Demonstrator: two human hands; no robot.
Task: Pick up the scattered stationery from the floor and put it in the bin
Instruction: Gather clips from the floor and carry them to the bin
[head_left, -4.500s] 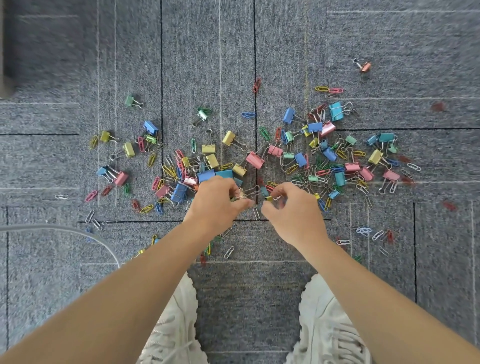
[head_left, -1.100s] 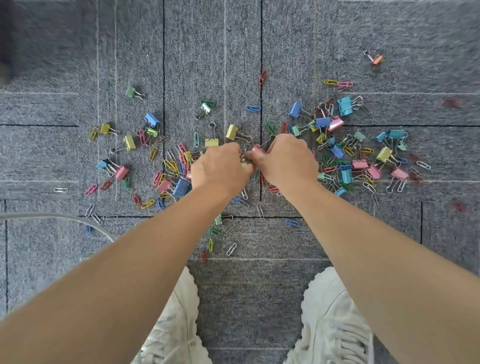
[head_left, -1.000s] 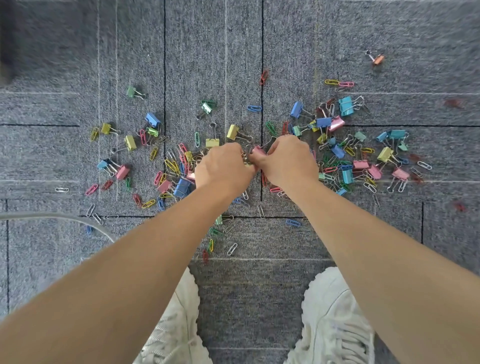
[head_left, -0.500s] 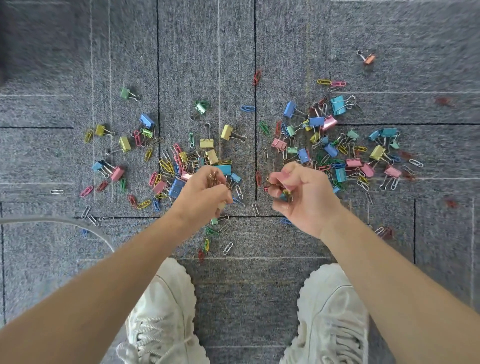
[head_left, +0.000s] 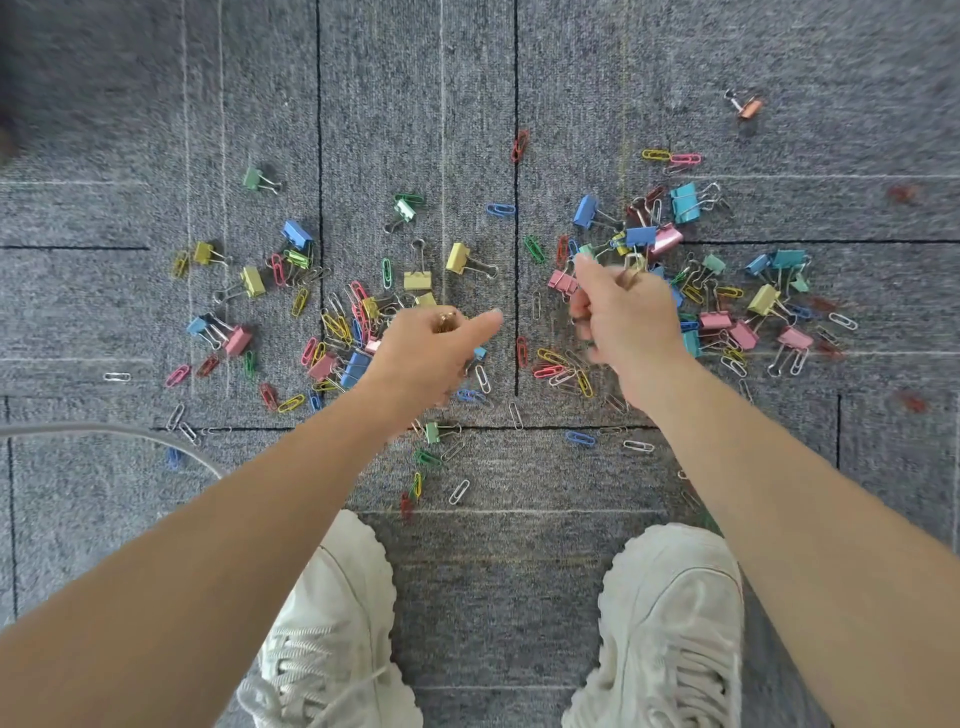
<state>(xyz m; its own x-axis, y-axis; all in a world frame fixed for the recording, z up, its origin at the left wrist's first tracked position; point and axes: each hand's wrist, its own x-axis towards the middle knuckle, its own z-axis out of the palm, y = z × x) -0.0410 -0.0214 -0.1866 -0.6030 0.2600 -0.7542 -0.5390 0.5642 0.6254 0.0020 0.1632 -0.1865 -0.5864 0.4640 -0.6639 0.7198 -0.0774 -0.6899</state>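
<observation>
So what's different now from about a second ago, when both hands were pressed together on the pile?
The left hand and right hand have separated and lifted, each closed on small clips; the right is blurred. The scattered clips on the carpet look otherwise unchanged.

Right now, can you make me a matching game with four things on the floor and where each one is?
Things:
1. orange binder clip
2. green binder clip
3. grey cable
4. white shoes

Places:
A. at the left edge, curving over the carpet
B. far top right, alone
C. at the bottom, below the arms
D. upper left of the pile, by itself

Pairs: 1-B, 2-D, 3-A, 4-C
</observation>
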